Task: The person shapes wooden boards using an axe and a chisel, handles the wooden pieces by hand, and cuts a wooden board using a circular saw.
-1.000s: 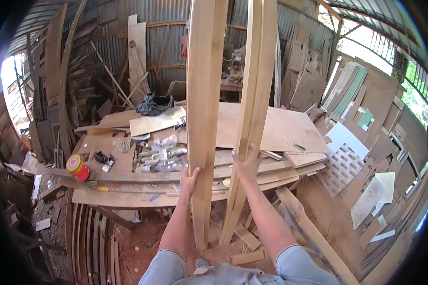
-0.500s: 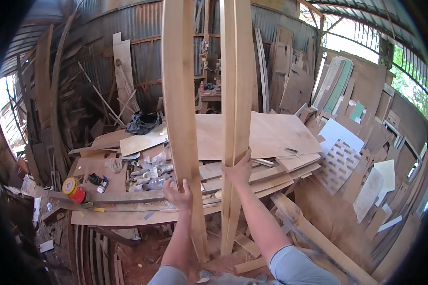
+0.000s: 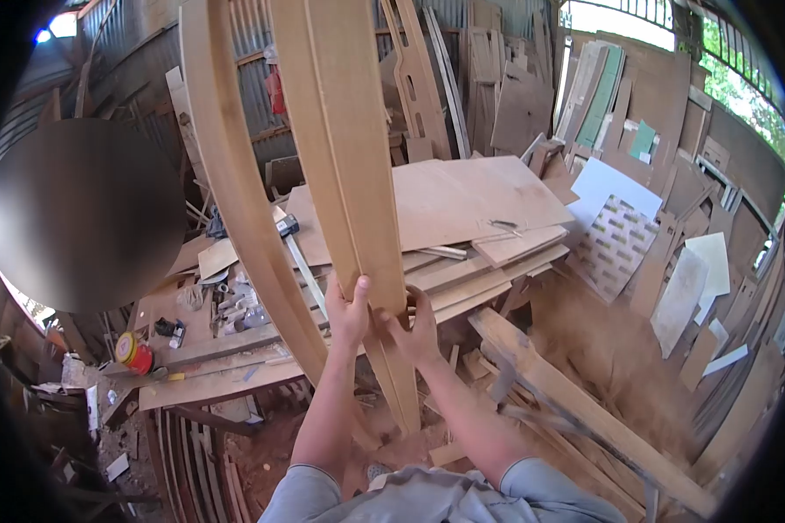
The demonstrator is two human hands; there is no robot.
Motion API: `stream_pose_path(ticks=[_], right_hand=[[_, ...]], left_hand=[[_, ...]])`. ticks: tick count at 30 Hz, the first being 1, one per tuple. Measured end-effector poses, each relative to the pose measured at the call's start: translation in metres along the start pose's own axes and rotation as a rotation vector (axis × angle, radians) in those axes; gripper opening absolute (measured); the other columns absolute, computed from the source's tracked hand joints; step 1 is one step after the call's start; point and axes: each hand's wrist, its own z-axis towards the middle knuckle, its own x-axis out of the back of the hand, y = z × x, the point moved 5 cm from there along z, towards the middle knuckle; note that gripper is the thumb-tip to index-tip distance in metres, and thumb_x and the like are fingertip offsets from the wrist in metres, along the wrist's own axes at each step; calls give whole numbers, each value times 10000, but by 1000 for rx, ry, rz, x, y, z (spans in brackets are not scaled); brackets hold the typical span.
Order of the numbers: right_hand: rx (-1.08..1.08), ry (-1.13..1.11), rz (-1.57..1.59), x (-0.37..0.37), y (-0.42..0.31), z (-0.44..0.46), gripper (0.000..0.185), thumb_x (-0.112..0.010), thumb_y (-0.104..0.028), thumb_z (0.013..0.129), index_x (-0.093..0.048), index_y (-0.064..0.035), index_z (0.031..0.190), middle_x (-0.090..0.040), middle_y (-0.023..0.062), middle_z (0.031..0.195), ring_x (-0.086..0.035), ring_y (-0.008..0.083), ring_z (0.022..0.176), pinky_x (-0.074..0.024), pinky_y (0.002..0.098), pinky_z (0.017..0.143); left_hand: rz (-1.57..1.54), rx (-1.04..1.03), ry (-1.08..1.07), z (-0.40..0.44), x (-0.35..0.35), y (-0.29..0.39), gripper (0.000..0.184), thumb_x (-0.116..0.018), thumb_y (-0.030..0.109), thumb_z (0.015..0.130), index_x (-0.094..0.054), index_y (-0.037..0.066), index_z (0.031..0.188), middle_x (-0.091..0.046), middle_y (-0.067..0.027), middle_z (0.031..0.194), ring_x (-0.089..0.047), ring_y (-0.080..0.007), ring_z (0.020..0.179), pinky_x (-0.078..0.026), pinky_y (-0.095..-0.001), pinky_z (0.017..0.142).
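Clasping grooved board (image 3: 344,157) near-upright by edges with left grip (image 3: 349,315) and right grip (image 3: 416,331), before worktop (image 3: 205,389), beside second board (image 3: 246,196). Risking topple through slackened hold, or knocking second board by turning.

The left hand (image 3: 349,315) moved off the left board (image 3: 242,179) and joined the right hand (image 3: 417,338) on the right board (image 3: 344,157)

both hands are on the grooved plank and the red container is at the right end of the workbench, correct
No, the red container is at the left end of the workbench, as the head view shows. The left hand and right hand are both on the grooved plank.
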Motion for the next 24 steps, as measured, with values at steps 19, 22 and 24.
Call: stream_pose_path(ticks=[19,22,24], right_hand=[[-64,121,224,97,-26,-76,1046,-658,-908,807,-710,43,1237,-743,127,936,-679,178,926,-558,375,813],[-92,191,110,133,-75,-77,1010,-652,-886,827,-721,41,1224,-747,142,937,-685,196,929,-551,397,819],[-176,227,2,160,-90,-91,966,-657,-855,841,-734,37,1205,-750,149,940,-691,215,922,-547,412,814]], left_hand=[[-297,144,-104,-50,-82,110,860,-721,661,959,-592,-98,1343,-713,-126,1211,-681,-201,1089,-534,-346,956],[-460,247,-305,-36,-104,142,756,-737,509,994,-534,-79,1423,-671,-149,1301,-653,-240,1198,-512,-378,1032],[-450,303,-508,-29,-107,141,741,-703,447,1020,-465,-55,1509,-609,-175,1411,-619,-276,1275,-512,-419,1054]])
